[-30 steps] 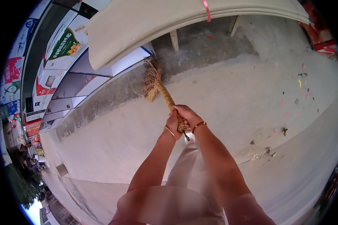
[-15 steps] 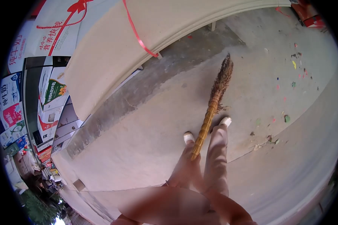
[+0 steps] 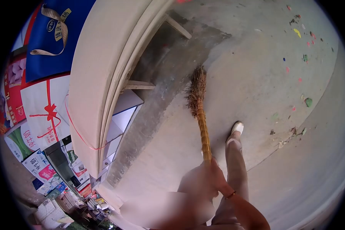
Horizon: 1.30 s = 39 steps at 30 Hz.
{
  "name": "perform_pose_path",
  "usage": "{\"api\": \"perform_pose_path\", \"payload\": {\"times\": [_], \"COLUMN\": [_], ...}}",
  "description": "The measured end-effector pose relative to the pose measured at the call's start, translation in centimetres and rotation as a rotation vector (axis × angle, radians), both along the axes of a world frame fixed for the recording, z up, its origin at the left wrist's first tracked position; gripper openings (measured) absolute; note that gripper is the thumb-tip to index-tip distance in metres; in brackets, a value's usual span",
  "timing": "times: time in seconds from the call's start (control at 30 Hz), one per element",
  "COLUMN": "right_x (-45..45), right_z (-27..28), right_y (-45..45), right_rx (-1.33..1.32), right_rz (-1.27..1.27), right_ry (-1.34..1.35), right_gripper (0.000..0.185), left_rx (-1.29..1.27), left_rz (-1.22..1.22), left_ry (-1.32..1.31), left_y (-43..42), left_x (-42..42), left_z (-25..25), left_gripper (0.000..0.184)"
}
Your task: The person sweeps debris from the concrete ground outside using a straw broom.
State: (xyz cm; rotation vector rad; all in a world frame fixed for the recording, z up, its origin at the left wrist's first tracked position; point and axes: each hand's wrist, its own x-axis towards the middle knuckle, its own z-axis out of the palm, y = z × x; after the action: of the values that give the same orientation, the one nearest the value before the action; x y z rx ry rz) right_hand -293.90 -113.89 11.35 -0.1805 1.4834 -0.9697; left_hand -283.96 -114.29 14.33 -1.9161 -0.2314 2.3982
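Observation:
A short broom (image 3: 203,132) with a ribbed yellow-brown handle and dark twig bristles points away from me, its head over the concrete floor near the damp dark strip. My right hand (image 3: 216,174), with a bracelet at the wrist, is closed round the handle's near end. A blurred patch covers the lower middle of the view, where the left arm seems to be. My left hand's fingers cannot be made out there. To the right of the handle, one foot in a white shoe (image 3: 237,127) stands on the floor.
A pale table or counter (image 3: 99,73) with supports beneath curves along the left. Beside it are a blue bag (image 3: 51,42), a white box with a red ribbon (image 3: 53,111) and several milk cartons. Scraps, including a green piece (image 3: 308,102), lie scattered on the floor at right.
The broom head has swung left towards the counter's supports, and the handle now leans the other way. My view has shifted left, bringing the blue bag in. The white shoe sits further right.

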Motion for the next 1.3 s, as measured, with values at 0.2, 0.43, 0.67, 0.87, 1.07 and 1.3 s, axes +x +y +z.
{"api": "perform_pose_path", "payload": {"times": [0.2, 0.43, 0.67, 0.87, 1.07, 1.3], "right_x": [0.2, 0.2, -0.2, 2.0, 4.9, 2.8], "right_z": [-2.5, -12.9, -16.2, -18.2, -17.0, -10.3], "right_y": [-10.5, -14.0, -15.0, -12.8, -9.6, -3.2], "right_rx": [-0.17, -0.162, -0.127, 0.015, 0.033, 0.189], "right_rz": [-0.084, -0.465, -0.511, -0.444, -0.516, -0.498], "right_ry": [-0.285, -0.243, -0.206, -0.214, -0.369, -0.378], "right_gripper": [0.045, 0.022, 0.019, 0.017, 0.017, 0.017], "left_rx": [-0.62, -0.885, -0.65, -0.523, -0.361, -0.37], "left_rz": [-0.635, -0.269, -0.485, -0.508, -0.889, -0.847], "left_ry": [-0.286, -0.379, -0.309, -0.326, -0.355, -0.287], "left_y": [-11.0, -35.9, -46.1, -38.2, -25.5, -23.9], "left_x": [0.4, -2.8, -6.1, -7.5, 0.7, 6.9], "left_z": [-2.6, -16.2, -31.4, -28.4, -16.8, -0.3], "left_gripper": [0.047, 0.045, 0.051, 0.054, 0.048, 0.034]}}
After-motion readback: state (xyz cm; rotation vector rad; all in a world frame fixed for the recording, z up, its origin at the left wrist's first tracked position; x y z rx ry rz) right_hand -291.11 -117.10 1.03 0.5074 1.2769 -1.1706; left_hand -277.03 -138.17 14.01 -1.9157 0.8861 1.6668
